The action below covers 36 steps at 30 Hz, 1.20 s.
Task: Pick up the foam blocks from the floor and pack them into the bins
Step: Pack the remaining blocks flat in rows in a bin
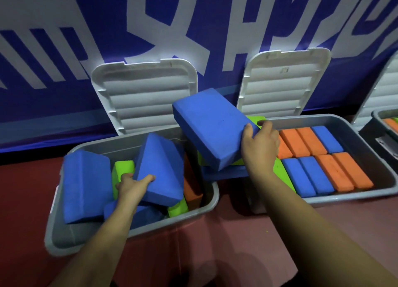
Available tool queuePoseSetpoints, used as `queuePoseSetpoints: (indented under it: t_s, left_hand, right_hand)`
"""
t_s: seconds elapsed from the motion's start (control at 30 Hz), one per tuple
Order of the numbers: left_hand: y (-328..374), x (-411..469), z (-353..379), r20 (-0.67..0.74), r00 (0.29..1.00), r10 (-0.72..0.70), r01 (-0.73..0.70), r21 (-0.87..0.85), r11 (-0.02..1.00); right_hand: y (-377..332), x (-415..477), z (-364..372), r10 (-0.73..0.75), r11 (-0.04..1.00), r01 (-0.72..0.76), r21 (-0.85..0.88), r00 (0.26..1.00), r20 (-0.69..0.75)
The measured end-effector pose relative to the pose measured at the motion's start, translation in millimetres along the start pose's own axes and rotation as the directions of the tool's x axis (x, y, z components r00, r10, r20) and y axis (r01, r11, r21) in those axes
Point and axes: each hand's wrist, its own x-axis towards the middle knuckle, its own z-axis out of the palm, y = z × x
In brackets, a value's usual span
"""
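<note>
I see my left hand (134,184) gripping a tilted blue block (159,168) inside the left bin (189,211), with the fingers curled around its lower edge. My right hand (260,145) clasps a bigger blue block (210,127) at its corner, above the left edge of the right bin (344,197), where orange blocks (301,142) lie in rows.
</note>
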Motion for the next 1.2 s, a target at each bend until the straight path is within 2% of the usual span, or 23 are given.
queuePoseSetpoints:
  t_s: [0.1, 0.2, 0.3, 0.4, 0.47, 0.57, 0.63, 0.67, 0.73, 0.8, 0.83, 0.9, 0.93, 0.97, 1.03, 1.1, 1.2]
  left_hand:
    - [30, -27, -16, -0.003, 0.998, 0.061, -0.061, -0.024, 0.998]
    - [49, -38, -37, -0.033, 0.994, 0.105, -0.108, -0.109, 0.988]
    - [58, -46, -61, -0.080, 0.992, 0.094, -0.109, -0.201, 0.974]
    - [57, -48, -79, -0.097, 0.993, 0.074, -0.105, -0.359, 0.927]
    - [55, -51, -89, -0.063, 0.997, 0.050, -0.075, -0.486, 0.871]
    - [51, -54, -98, 0.011, 1.000, 0.013, -0.002, -0.661, 0.750]
    - [47, -57, -100, 0.062, 0.998, 0.011, 0.038, -0.734, 0.678]
    - [43, -59, -101, 0.094, 0.995, 0.022, 0.056, -0.752, 0.656]
    - [35, -59, -106, 0.166, 0.983, 0.073, 0.076, -0.746, 0.662]
    - [23, -48, -117, 0.190, 0.975, 0.119, 0.035, -0.653, 0.757]
    - [15, -39, -127, 0.152, 0.979, 0.137, -0.029, -0.560, 0.828]
    - [-6, -15, -147, -0.004, 0.982, 0.188, -0.184, -0.233, 0.955]
    - [-18, -2, -156, -0.088, 0.973, 0.212, -0.215, -0.030, 0.976]
    - [-29, 8, -161, -0.141, 0.963, 0.231, -0.210, 0.150, 0.966]
    - [-48, 22, -161, -0.124, 0.980, 0.159, -0.107, 0.350, 0.931]
    - [-63, 30, -151, -0.021, 0.999, 0.049, -0.035, 0.450, 0.892]
    - [-85, 50, -135, 0.026, 1.000, 0.014, -0.026, 0.536, 0.844]
  right_hand:
    - [-15, 1, -10, -0.108, 0.992, 0.110, 0.056, 0.993, -0.038]
    - [-50, -18, -22, -0.296, 0.934, 0.307, 0.182, 0.952, -0.082]
    - [-81, -61, -15, -0.462, 0.862, 0.426, 0.273, 0.884, 0.079]
    - [-94, -103, 8, -0.505, 0.859, 0.434, 0.273, 0.806, 0.307]
    - [-98, -120, 26, -0.381, 0.924, 0.318, 0.210, 0.785, 0.488]
    - [-108, -138, 48, -0.103, 0.984, -0.027, 0.176, 0.721, 0.686]
    - [-120, -152, 58, 0.016, 0.923, -0.296, 0.244, 0.665, 0.747]
    - [-126, -159, 63, 0.031, 0.877, -0.379, 0.294, 0.657, 0.753]
    - [-136, -169, 70, 0.012, 0.824, -0.409, 0.392, 0.704, 0.710]
    - [-144, -172, 72, -0.036, 0.817, -0.349, 0.459, 0.763, 0.645]
    - [-149, -172, 73, -0.071, 0.825, -0.301, 0.479, 0.785, 0.616]
    - [-156, -168, 73, -0.160, 0.859, -0.162, 0.486, 0.817, 0.554]
    - [-158, -165, 74, -0.212, 0.878, -0.073, 0.472, 0.826, 0.522]
    - [-160, -163, 76, -0.264, 0.892, 0.015, 0.453, 0.829, 0.493]
    - [-160, -162, 82, -0.361, 0.903, 0.185, 0.388, 0.815, 0.453]
    - [-158, -167, 94, -0.443, 0.895, 0.346, 0.283, 0.771, 0.458]
    - [-153, -180, 115, -0.487, 0.848, 0.521, 0.099, 0.692, 0.532]
